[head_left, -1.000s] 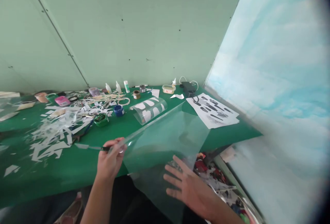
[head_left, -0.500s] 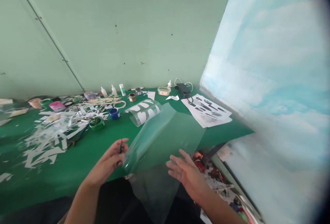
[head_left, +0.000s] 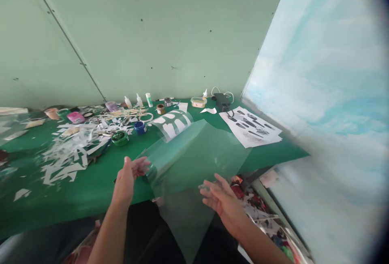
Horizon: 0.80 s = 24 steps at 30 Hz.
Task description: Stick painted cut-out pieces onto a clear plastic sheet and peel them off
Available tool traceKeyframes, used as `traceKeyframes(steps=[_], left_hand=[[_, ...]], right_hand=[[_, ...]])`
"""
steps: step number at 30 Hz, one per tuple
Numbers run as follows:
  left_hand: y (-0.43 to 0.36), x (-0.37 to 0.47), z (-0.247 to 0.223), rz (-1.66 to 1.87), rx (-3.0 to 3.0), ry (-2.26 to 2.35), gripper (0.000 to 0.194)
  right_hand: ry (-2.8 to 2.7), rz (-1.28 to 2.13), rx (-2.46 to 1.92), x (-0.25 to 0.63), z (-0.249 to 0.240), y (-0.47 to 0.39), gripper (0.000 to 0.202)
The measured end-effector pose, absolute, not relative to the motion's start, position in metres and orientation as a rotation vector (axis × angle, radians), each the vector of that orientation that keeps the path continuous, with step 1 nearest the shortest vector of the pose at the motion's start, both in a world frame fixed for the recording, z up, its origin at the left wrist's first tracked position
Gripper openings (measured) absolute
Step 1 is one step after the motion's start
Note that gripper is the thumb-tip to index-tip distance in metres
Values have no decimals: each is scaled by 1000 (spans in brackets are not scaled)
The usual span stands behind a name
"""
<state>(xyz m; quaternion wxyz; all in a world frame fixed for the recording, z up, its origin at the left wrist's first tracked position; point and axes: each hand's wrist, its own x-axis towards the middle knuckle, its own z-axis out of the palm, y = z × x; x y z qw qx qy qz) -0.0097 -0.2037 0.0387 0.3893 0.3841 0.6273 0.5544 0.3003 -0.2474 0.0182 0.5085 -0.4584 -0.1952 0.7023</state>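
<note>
Head view. Clear sheet, one: overhanging the desk's [head_left: 100, 191] front edge, showing no white shapes. Curved sheet [head_left: 174, 124], one: lying behind, already bearing white shapes. Left hand [head_left: 125, 181]: fingers partly spreading by the clear sheet's [head_left: 194, 154] left edge; pinch, cannot tell. Right hand [head_left: 227, 205]: fingers loosely spreading, seemingly touching the clear sheet, not clasping.

My green worktop [head_left: 91, 195], white paper scraps [head_left: 65, 146] heaped on its left, blue paint jar [head_left: 140, 128] near the open green one [head_left: 120, 138], printed sheets [head_left: 251, 128] right of the black box [head_left: 222, 102].
</note>
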Motion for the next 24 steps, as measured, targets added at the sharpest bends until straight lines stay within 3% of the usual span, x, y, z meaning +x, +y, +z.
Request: traceKeyframes(steps=[4,9,12,14,17,24], left_hand=[[-213,9,46,1456,1133,1377,64],[-222,14,48,1264,1478,1543,70],[-231,8,46,1379,1638,1568,30],[-238,3,47,1430,1832,1399,18],[-250,-2,46,1370,2091,1135,26],[-267,-1,36,1016,2666,1071,38]], right_hand=[[-445,1706,-1083,295,15,-255,82],[-399,1778,-1003,282,11,-267,85],[-392,1780,-1022,276,10,-271,87],[-391,1777,-1031,273,11,-274,88],[-392,1787,-1006,271,11,-275,88],[-329,1799,-978,273,20,-264,84]])
